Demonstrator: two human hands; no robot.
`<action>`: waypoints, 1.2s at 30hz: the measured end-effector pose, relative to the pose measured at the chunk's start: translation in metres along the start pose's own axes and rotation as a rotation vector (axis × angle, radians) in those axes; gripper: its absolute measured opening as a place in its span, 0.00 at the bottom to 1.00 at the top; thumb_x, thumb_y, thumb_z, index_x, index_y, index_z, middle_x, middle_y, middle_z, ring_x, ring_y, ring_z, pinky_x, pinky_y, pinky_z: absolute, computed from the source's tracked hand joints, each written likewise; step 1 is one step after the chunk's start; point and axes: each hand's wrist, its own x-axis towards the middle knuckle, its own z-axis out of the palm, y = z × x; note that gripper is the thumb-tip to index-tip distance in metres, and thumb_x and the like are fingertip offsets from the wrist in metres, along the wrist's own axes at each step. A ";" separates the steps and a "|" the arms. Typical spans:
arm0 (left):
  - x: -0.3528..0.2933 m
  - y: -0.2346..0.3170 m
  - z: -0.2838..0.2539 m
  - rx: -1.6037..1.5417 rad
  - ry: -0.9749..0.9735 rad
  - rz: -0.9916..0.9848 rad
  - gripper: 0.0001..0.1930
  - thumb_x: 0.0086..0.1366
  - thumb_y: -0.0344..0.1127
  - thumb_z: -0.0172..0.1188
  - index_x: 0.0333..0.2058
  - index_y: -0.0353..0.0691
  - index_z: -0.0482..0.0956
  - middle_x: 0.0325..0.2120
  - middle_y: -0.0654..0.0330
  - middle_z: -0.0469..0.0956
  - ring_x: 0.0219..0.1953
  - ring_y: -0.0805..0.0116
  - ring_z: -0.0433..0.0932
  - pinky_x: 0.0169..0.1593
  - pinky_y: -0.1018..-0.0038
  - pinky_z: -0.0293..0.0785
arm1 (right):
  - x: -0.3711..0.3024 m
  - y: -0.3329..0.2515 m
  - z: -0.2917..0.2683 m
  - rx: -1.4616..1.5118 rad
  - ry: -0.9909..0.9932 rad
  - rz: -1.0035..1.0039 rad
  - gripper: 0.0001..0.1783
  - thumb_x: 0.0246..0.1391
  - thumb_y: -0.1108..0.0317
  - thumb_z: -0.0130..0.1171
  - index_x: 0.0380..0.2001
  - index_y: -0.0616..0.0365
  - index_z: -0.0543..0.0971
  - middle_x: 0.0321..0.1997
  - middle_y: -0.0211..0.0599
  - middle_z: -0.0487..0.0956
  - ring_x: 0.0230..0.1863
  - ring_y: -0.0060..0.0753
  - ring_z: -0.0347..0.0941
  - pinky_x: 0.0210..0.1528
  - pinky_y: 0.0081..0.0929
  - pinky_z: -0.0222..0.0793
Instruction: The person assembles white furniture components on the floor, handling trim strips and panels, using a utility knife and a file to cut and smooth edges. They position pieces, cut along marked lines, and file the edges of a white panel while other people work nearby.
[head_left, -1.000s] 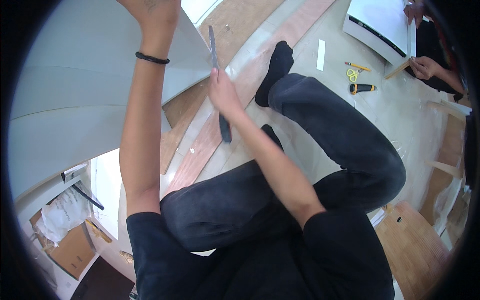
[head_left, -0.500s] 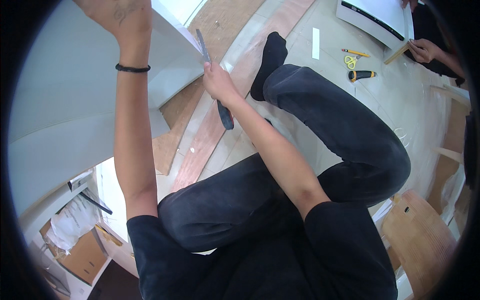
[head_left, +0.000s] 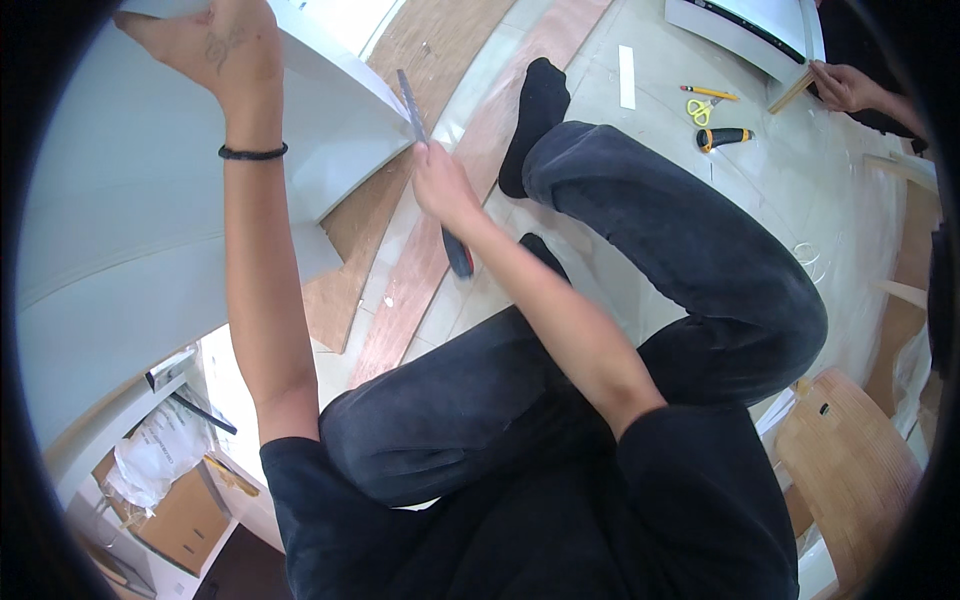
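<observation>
My right hand [head_left: 442, 187] is closed around a narrow hand tool. Its flat grey metal blade [head_left: 409, 105] points away from me, and its dark handle [head_left: 457, 253] with a red part sticks out below my fist. Whether the blade is a file or a saw, I cannot tell. My left hand [head_left: 225, 45], with a black band at the wrist, reaches to the upper left, at a large white panel [head_left: 130, 190]. The frame's edge cuts off most of its fingers. The blade is close to the panel's right-hand corner.
Wooden boards [head_left: 400, 290] lie on the tiled floor beside my legs. Beyond my knee are a pencil [head_left: 712, 93], yellow scissors [head_left: 701, 109], a utility knife [head_left: 724, 138] and a white strip [head_left: 627, 77]. Another person's hand [head_left: 845, 87] touches a white unit [head_left: 735, 35] at upper right.
My right hand and the tool have shifted slightly toward me. My left hand sits slightly lower and further left in view. The whole view has also moved a little.
</observation>
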 end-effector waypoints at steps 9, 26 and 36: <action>0.005 -0.011 -0.003 0.024 0.072 0.185 0.35 0.65 0.34 0.58 0.65 0.28 0.53 0.59 0.37 0.63 0.61 0.45 0.66 0.63 0.63 0.63 | 0.004 -0.001 0.014 0.016 0.037 -0.026 0.21 0.69 0.57 0.34 0.38 0.66 0.66 0.31 0.73 0.73 0.39 0.75 0.70 0.42 0.61 0.63; 0.004 0.006 -0.006 -0.190 -0.076 -0.028 0.24 0.58 0.27 0.57 0.51 0.27 0.59 0.47 0.45 0.67 0.48 0.58 0.70 0.59 0.66 0.63 | 0.003 0.000 -0.003 -0.034 0.042 0.021 0.18 0.69 0.57 0.34 0.37 0.64 0.64 0.29 0.72 0.73 0.37 0.76 0.70 0.40 0.63 0.63; 0.004 0.006 -0.009 -0.056 -0.051 -0.059 0.27 0.59 0.26 0.58 0.55 0.27 0.57 0.49 0.44 0.68 0.48 0.57 0.72 0.56 0.67 0.70 | 0.034 0.003 0.006 0.026 -0.016 0.052 0.21 0.68 0.58 0.35 0.38 0.67 0.69 0.32 0.68 0.76 0.41 0.72 0.73 0.45 0.60 0.66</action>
